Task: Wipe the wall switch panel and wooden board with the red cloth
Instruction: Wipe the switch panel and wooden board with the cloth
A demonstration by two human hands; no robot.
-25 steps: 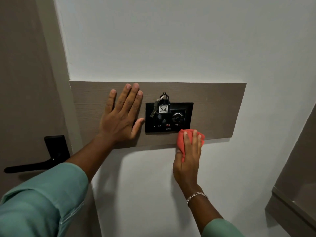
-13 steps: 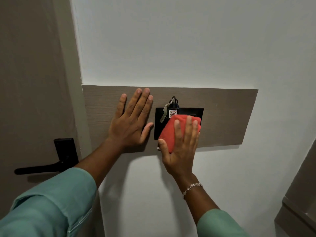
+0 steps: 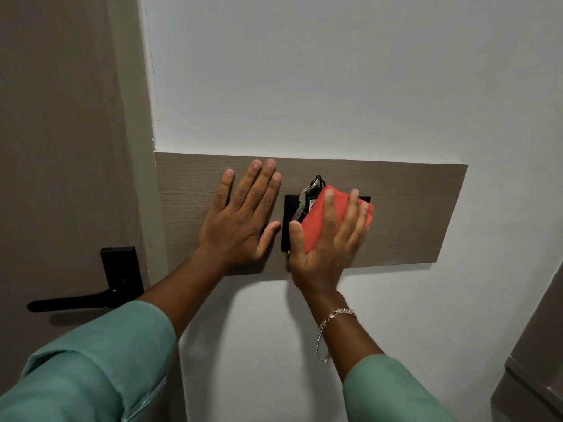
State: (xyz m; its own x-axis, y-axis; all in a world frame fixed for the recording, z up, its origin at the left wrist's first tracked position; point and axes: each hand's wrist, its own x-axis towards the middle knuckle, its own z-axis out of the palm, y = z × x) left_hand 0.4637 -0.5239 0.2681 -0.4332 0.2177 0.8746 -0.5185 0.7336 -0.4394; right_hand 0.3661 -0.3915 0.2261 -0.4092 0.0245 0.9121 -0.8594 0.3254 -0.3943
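Cloth and panel are meeting right at the middle of the wooden board (image 3: pixel 411 214): the right hand (image 3: pixel 327 239) is pressing the red cloth (image 3: pixel 320 220) flat over the black switch panel (image 3: pixel 288 226), fingers spread across the cloth's back and thumb hooked along its left edge, so most of the panel is lying hidden under the palm and only its left strip and top right corner are showing. A bunch of keys (image 3: pixel 306 197) is hanging at the panel's upper left, just touching the cloth's top corner; I judge that is where a wipe could snag. The left hand (image 3: pixel 240 220) is lying open and flat on the board just left of the panel, fingers together and pointing up, thumb tip nearly reaching the panel's edge, holding nothing. The board's long axis is running sideways, and the widest bare stretch of it is lying to the right of the panel, on the cloth hand's own side, so the right hand looks nearer to that work. Left of the panel, the resting hand is covering part of the board, and it would probably have to lift before the cloth could pass there.
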